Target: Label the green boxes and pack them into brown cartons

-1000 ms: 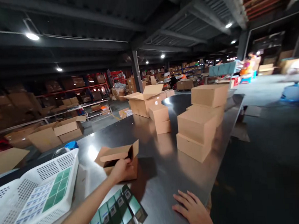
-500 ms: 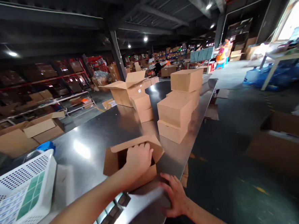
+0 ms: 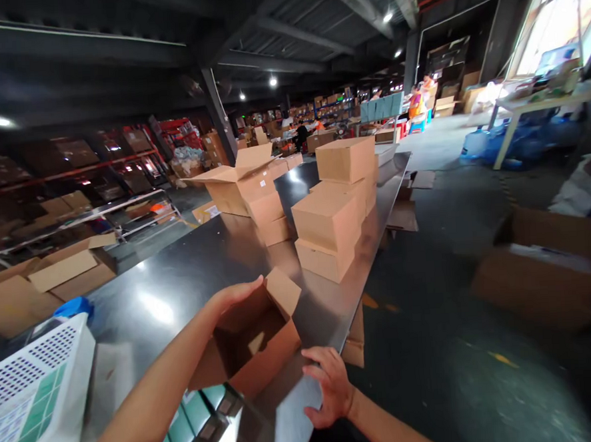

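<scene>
Left hand (image 3: 234, 295) rests its released grip on the far flap of an open box (image 3: 255, 343) near the surface (image 3: 179, 281) edge; right hand (image 3: 328, 386), fingers spread, presses flat beside the box

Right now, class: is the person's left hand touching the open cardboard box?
Touching. The head view shows the left hand laid on the far top edge of the open cardboard box, with no gap between them.
</scene>
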The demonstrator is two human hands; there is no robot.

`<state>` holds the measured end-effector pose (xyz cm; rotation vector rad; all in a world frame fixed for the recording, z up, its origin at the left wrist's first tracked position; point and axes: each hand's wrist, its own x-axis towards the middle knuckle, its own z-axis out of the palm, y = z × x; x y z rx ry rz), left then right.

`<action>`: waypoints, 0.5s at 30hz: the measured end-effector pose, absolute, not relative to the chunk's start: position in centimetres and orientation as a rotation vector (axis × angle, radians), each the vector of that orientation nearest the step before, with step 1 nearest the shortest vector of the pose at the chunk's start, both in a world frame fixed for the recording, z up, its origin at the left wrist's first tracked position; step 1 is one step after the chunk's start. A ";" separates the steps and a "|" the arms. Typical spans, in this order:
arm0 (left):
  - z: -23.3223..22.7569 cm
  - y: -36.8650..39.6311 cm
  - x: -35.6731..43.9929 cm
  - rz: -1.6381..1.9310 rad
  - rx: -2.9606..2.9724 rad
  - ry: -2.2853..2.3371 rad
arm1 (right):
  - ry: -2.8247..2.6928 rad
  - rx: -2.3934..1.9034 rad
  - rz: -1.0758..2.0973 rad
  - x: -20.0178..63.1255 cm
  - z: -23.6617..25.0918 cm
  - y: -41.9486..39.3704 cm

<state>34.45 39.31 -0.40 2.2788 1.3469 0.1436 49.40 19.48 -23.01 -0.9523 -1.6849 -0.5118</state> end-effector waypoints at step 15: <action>-0.5 16.7 12.4 1.267 2.668 1.365 | -1.526 -1.827 -0.174 46.3 -33.5 12.1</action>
